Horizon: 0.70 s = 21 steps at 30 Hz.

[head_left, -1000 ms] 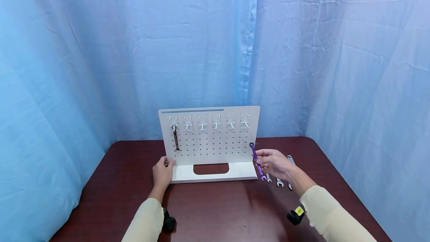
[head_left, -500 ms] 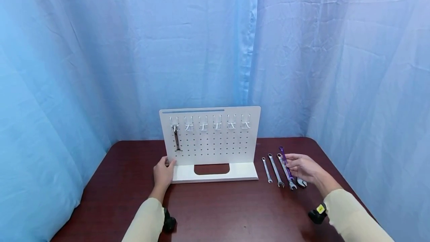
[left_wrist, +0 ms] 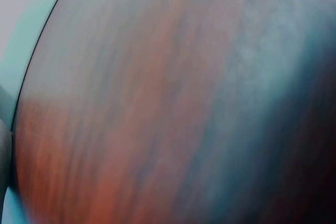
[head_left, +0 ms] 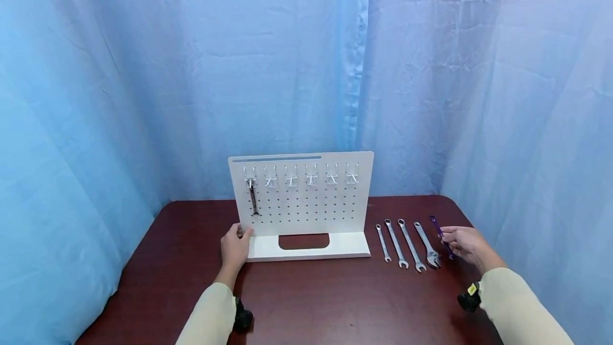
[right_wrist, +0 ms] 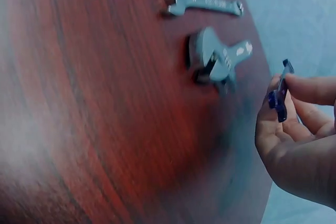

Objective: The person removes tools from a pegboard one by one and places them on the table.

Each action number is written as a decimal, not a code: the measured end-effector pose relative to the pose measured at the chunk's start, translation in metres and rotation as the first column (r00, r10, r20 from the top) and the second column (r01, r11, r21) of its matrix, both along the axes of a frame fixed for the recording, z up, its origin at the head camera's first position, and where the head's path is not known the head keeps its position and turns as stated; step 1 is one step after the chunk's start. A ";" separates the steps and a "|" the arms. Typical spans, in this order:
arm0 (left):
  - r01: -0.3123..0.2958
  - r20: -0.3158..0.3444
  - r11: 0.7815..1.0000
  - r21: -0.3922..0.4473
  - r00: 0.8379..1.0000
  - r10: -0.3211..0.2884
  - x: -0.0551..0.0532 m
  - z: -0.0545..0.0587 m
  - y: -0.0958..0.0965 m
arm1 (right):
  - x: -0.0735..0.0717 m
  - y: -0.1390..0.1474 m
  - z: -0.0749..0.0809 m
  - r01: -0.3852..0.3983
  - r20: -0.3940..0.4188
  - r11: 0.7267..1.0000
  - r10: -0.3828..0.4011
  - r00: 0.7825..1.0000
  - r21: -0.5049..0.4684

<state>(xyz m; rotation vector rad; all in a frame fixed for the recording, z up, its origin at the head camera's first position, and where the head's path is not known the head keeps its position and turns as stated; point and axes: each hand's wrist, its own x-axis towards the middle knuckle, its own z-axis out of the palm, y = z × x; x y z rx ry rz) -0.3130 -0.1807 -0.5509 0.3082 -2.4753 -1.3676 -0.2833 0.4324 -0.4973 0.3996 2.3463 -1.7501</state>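
Observation:
My right hand (head_left: 465, 244) pinches a purple combination wrench (head_left: 437, 226) between thumb and fingers at the table's right side. In the right wrist view the purple wrench (right_wrist: 280, 98) appears end-on, just above the wood. To its left lies an adjustable wrench (head_left: 427, 244), and beyond that a row of silver combination wrenches (head_left: 409, 244). My left hand (head_left: 234, 248) grips the lower left edge of a white pegboard stand (head_left: 306, 212), thumb in front. From the board's leftmost hook hangs a dark wrench (head_left: 253, 198). The left wrist view shows mostly blurred wood.
Several white hooks (head_left: 312, 179) run along the upper part of the pegboard. The dark red wooden table (head_left: 306, 302) has rounded far corners. Blue curtains (head_left: 268, 68) hang close behind it and on both sides.
My right hand has carried the purple wrench from beside the pegboard rightward, past the silver wrenches, to the right end of the row. My left hand keeps its grip on the board.

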 end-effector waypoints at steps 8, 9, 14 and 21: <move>0.013 -0.023 1.000 -0.006 1.000 -0.013 -0.001 0.001 0.000 | -0.003 0.010 -0.016 0.052 -0.080 0.968 -0.033 0.996 0.246; 0.011 -0.024 1.000 -0.006 1.000 -0.011 -0.002 0.001 0.001 | -0.004 0.011 -0.019 0.063 -0.091 0.961 -0.039 0.995 0.269; 0.008 -0.021 1.000 -0.001 1.000 -0.008 -0.002 0.001 0.001 | -0.007 0.011 -0.029 0.101 -0.155 0.907 -0.040 0.987 0.410; -0.002 -0.009 1.000 0.008 1.000 0.002 -0.001 0.001 0.002 | -0.009 0.000 -0.024 0.097 -0.171 0.815 0.002 0.985 0.571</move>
